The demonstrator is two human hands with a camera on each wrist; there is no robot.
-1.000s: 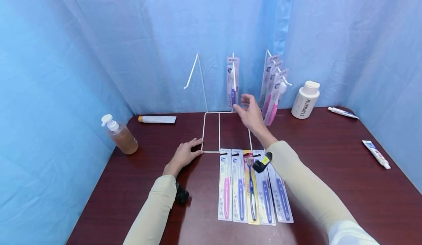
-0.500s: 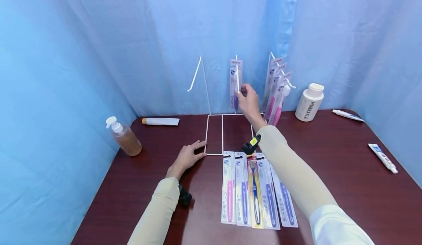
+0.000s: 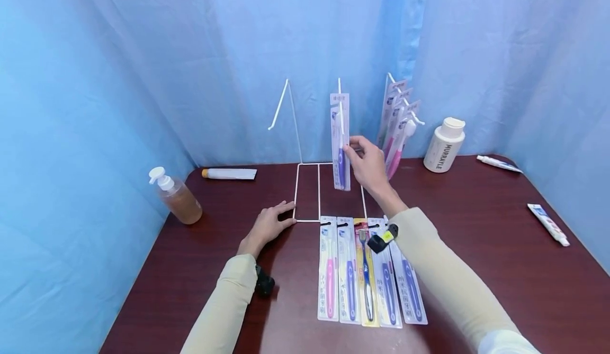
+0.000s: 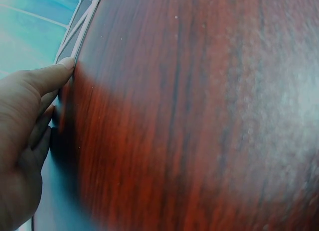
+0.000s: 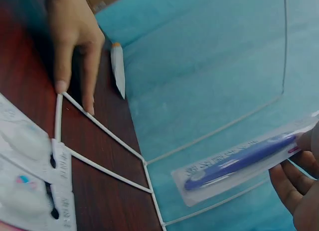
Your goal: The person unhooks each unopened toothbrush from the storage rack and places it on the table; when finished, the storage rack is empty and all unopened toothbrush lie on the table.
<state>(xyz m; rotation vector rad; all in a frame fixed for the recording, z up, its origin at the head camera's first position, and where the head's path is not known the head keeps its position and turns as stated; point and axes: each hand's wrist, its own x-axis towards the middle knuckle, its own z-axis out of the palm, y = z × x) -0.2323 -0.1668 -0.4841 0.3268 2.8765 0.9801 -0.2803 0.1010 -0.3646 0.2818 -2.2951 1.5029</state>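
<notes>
My right hand (image 3: 371, 168) pinches the right edge of a packaged purple toothbrush (image 3: 340, 158) between thumb and fingers. That pack is at the middle hook of the white wire rack (image 3: 319, 192), slightly tilted; whether the hook still passes through its hole cannot be told. In the right wrist view, the purple handle (image 5: 239, 164) lies under clear plastic. My left hand (image 3: 267, 227) rests at the rack's front left corner, thumb and fingers extended, touching the wire. Several packaged toothbrushes (image 3: 330, 269) lie side by side before the rack. Pink-handled packs (image 3: 395, 150) hang on the right hook.
The left hook (image 3: 278, 105) holds nothing. A pump bottle (image 3: 178, 198) and a toothpaste tube (image 3: 231, 173) are on the left. On the right are a white bottle (image 3: 444, 146) and two small tubes (image 3: 498, 163). Blue curtains (image 3: 229, 52) surround the table.
My right hand has closed its thumb and fingers on the purple toothbrush pack, which has come forward and lower from the back of the middle hook. My left hand stays at the rack corner.
</notes>
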